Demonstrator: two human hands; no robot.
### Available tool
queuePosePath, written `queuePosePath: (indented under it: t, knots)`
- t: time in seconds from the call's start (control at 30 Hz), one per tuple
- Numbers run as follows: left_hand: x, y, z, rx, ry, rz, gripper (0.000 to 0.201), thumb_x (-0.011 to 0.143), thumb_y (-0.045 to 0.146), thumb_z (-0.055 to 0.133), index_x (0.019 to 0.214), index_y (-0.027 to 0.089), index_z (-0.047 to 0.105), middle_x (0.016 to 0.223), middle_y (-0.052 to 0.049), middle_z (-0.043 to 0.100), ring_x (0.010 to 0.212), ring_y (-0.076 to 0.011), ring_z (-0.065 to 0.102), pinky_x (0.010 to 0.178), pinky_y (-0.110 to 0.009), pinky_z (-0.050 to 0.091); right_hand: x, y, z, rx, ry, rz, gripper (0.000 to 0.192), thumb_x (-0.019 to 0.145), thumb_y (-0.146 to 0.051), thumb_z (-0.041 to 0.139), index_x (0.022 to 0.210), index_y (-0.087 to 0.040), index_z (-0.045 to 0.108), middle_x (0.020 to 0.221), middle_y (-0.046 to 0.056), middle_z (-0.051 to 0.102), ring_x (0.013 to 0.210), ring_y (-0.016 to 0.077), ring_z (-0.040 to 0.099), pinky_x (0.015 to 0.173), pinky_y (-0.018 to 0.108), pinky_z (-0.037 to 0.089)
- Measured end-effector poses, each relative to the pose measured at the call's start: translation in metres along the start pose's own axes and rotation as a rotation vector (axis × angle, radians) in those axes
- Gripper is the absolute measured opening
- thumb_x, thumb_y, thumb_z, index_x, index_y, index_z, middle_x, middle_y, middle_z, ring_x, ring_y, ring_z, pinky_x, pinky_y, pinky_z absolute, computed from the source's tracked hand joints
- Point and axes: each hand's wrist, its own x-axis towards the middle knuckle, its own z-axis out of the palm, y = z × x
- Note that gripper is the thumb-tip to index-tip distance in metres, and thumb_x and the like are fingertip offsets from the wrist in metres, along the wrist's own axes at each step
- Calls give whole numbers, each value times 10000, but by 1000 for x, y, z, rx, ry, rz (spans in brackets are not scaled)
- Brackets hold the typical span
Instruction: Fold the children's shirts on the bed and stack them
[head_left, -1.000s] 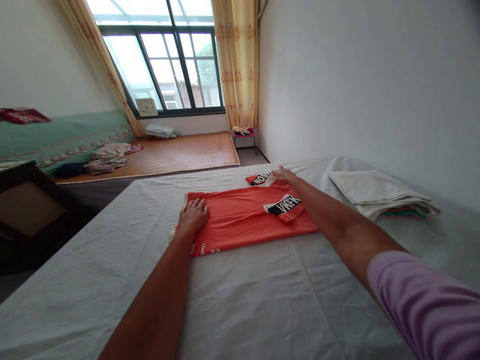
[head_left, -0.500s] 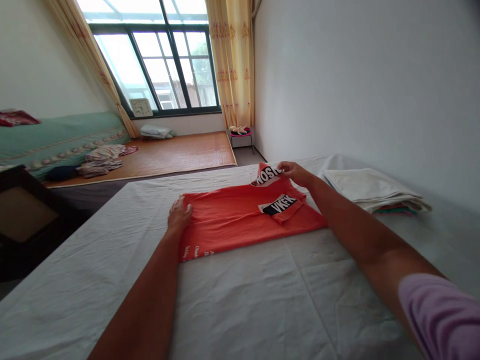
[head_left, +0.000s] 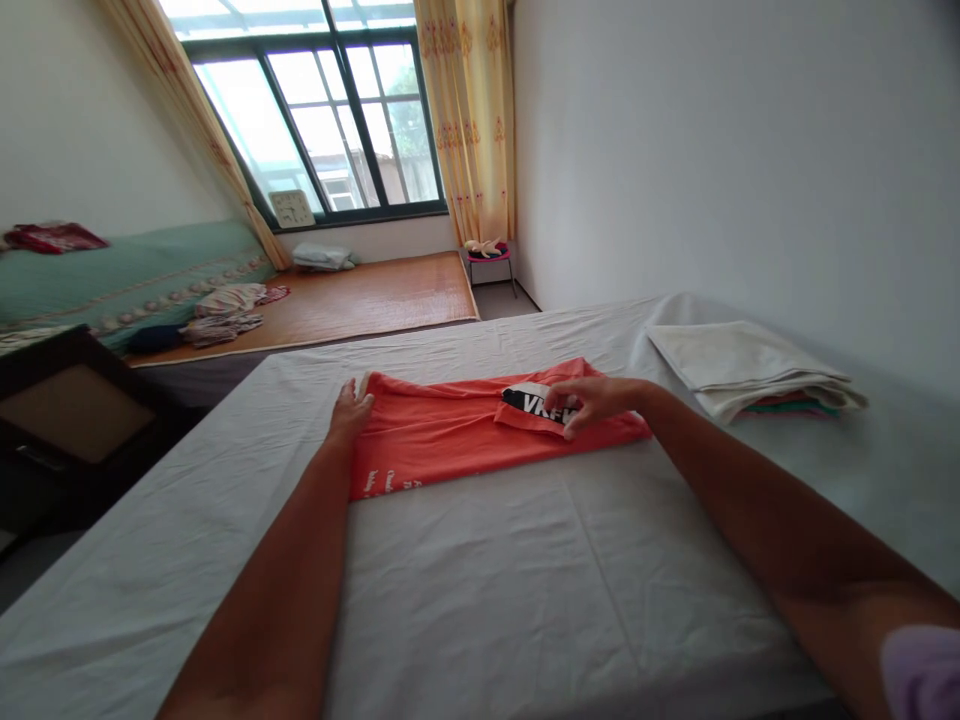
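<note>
An orange shirt [head_left: 442,430], folded lengthwise, lies on a bed covered with a pale sheet [head_left: 480,600]. At the shirt's left edge is my left hand [head_left: 350,410], its fingers stretched out and the thumb touching the fabric. My right hand [head_left: 592,398] is over a folded-in sleeve with a black and white lettered patch [head_left: 525,398], thumb and fingers curved and apart. Part of the lettering is hidden behind its fingers. White print shows at the shirt's lower left corner.
Folded off-white cloths [head_left: 750,365] are stacked at the right by the wall. Beyond the bed, a mat-covered platform [head_left: 375,290] holds crumpled clothes [head_left: 225,325]. A dark cabinet [head_left: 67,430] stands at the left, and a small pink stool [head_left: 489,255] near the curtain.
My right hand has let go of the far sleeve and moved nearer, over the lettered patch. The far sleeve is now down. My left hand stays at the shirt's left edge.
</note>
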Motion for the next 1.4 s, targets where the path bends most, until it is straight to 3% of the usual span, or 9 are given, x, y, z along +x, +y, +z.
queuePosePath:
  t: [0.17, 0.33, 0.5, 0.67, 0.8, 1.07, 1.2, 1.3, 1.4]
  knots:
    - [5, -3, -3, -162, -44, -6, 683, 744, 201, 595, 1399, 109, 423, 1378, -165, 524, 1270, -275, 499, 1053, -362, 408, 8, -1, 8, -130, 52, -73, 250, 772, -320, 608, 941, -165, 706, 913, 59, 686, 842, 200, 604, 774, 295, 445]
    - [15, -3, 1, -270, -65, -18, 720, 659, 174, 654, 1355, 133, 473, 1225, -125, 629, 1189, -268, 562, 933, -325, 491, -1, 12, -7, 301, 197, -54, 404, 838, -488, 567, 1041, -160, 687, 920, 50, 700, 858, 205, 622, 778, 303, 469]
    - [12, 16, 2, -303, -103, -74, 747, 560, 131, 679, 1290, 87, 529, 955, -100, 708, 853, -224, 674, 705, -281, 532, -5, 23, -10, 584, 403, -68, 450, 764, -532, 673, 1043, -180, 684, 1005, 59, 699, 940, 216, 624, 871, 343, 482]
    - [0, 42, -22, -491, -292, -51, 511, 463, 181, 703, 969, 111, 692, 708, -25, 699, 616, -184, 641, 582, -268, 507, -3, 21, -10, 685, 517, -50, 406, 757, -503, 686, 1013, -188, 679, 943, 34, 702, 897, 209, 633, 854, 358, 497]
    - [-15, 43, -46, -563, -180, 52, 355, 451, 200, 682, 799, 128, 698, 622, 13, 668, 571, -154, 600, 555, -240, 474, -12, 14, -22, 709, 629, -92, 390, 753, -511, 693, 972, -190, 672, 904, 29, 698, 860, 198, 630, 825, 341, 496]
    - [-69, -11, -56, -218, -155, -28, 352, 523, 221, 540, 826, 144, 703, 684, -26, 687, 736, -268, 653, 613, -324, 517, -30, 20, -28, 435, -173, -23, 459, 674, -448, 773, 1005, -133, 731, 872, 57, 710, 809, 171, 628, 810, 310, 487]
    - [-71, -7, -68, 3, 89, 279, 462, 548, 185, 467, 937, 172, 714, 1047, -77, 691, 1077, -288, 594, 935, -397, 478, -26, 23, -26, 328, -272, -48, 489, 658, -435, 781, 1065, -167, 737, 970, 69, 711, 889, 187, 629, 835, 302, 473]
    - [-71, 5, -70, 90, -115, 533, 426, 601, 188, 457, 929, 212, 728, 1171, -57, 655, 1150, -245, 561, 1045, -381, 405, -24, 24, -26, 256, -241, -68, 491, 665, -449, 772, 1054, -151, 746, 941, 74, 715, 871, 192, 626, 817, 295, 467]
    - [-74, 10, -67, 255, -352, 578, 303, 654, 225, 462, 793, 237, 731, 1025, -35, 700, 1031, -225, 610, 998, -357, 435, -25, 27, -27, 281, -216, -61, 497, 688, -472, 752, 1048, -129, 747, 875, 71, 716, 805, 179, 619, 782, 293, 465]
